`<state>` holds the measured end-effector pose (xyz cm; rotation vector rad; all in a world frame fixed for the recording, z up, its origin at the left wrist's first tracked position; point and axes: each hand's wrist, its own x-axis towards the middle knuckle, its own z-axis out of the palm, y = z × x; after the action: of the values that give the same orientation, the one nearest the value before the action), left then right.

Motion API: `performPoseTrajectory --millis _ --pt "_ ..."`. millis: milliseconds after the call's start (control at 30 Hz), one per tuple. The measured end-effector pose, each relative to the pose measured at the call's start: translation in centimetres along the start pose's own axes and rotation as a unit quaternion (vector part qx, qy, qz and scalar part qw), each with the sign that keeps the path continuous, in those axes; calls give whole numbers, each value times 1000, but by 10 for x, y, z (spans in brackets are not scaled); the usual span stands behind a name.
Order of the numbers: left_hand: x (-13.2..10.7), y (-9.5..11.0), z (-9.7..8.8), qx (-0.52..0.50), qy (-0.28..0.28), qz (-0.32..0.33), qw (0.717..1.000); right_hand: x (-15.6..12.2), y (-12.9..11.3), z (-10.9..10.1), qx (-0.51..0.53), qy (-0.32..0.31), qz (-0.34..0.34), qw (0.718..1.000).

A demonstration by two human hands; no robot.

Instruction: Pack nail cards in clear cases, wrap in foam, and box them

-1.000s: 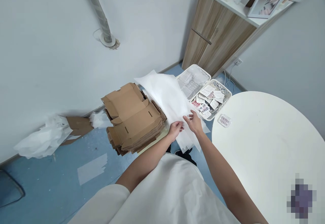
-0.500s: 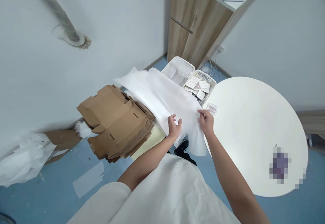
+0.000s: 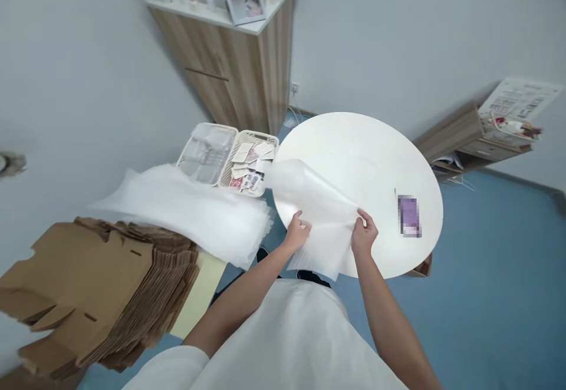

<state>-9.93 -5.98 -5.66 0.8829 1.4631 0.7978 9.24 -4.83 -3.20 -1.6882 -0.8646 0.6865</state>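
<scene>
A thin white sheet is held in both hands over the near left edge of the round white bench, its far part lying curled on the benchtop and its near edge hanging off the rim toward the person. The left hand is closed in a pinch on the sheet's left edge, thumb on top and fingers underneath. The right hand is likewise closed on the sheet's right near corner, thumb pressed on top. Farther right on the bench lies 1 small purple item, too blurred to tell what it is, well apart from the sheet. To the left of the bench is a stack of white sheets, spread wide and sagging at its near edge. Just beyond that stack stand 2 baskets side by side: a clear basket and, touching it on the right, a basket of packets close to the bench rim. Nearer the person on the left sits a stack of flat cardboard boxes. A wooden cabinet stands against the wall behind the baskets, on the blue floor.
</scene>
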Motion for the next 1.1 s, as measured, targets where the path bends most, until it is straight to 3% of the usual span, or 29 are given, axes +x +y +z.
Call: performPoseTrajectory --millis 100,200,367,500,600,700,833,933,1033,1100 --pt "7 6 38 41 -9 27 999 25 27 -43 26 -42 68 996" --pt "18 20 63 73 -1 75 994 59 36 -65 70 -97 93 989" --pt "34 68 93 94 26 155 983 123 -7 -71 80 -154 24 985" --pt "28 95 105 48 60 196 978 139 -38 -75 75 -141 -81 984" --pt "13 79 103 56 55 177 981 118 -17 -85 39 -115 -85 989" --pt "6 43 96 130 -5 131 983 88 33 -92 -46 -145 -34 988" --pt "15 9 91 164 13 44 985 70 82 -89 -119 -180 10 976" --pt "28 7 94 156 26 66 985 75 85 -82 -164 -129 11 978" --pt "36 10 98 176 41 78 980 75 77 -78 -237 -59 -40 969" --pt "37 10 98 201 40 82 975 66 73 -78 -293 -72 -94 949"
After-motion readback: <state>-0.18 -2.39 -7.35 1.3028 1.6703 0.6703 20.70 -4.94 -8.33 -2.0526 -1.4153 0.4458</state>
